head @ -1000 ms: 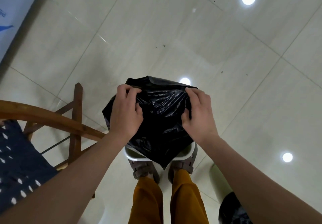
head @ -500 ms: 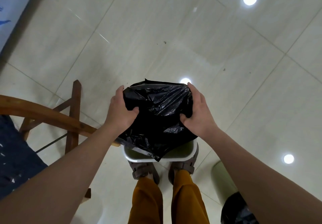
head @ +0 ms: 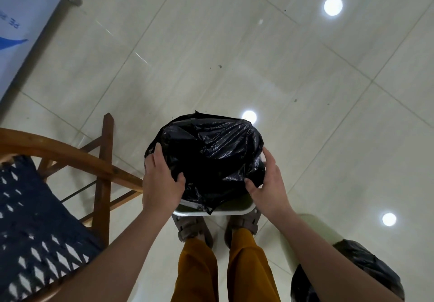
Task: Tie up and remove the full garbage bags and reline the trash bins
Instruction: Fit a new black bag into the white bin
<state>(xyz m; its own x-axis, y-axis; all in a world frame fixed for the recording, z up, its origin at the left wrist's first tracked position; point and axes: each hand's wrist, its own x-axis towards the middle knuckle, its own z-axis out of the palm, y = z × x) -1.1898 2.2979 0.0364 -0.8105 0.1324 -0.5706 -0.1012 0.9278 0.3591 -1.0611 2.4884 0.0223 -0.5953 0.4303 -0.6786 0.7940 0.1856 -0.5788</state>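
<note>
One tiled floor [head: 234,43] fills most of my view, with four round light reflections on it. At my left I see one wooden chair [head: 70,158] with a dark patterned cushion [head: 28,207]. One white and blue banner [head: 16,31] stands at the top left; it carries a few letters, too small for me to read, and I find no other writing. I count two black bags. One bag [head: 211,158] is spread over the bin [head: 225,212], covering most of its mouth, with a strip of pale rim bare at the near edge, just in front of my two feet [head: 195,229]. My left hand [head: 162,184] holds the bag's left side, thumb curled onto the plastic and fingers reaching over the edge. My right hand [head: 267,184] grasps the right side the same way, thumb pinching in. The second bag [head: 347,276] sits at the lower right, partly behind my right arm
</note>
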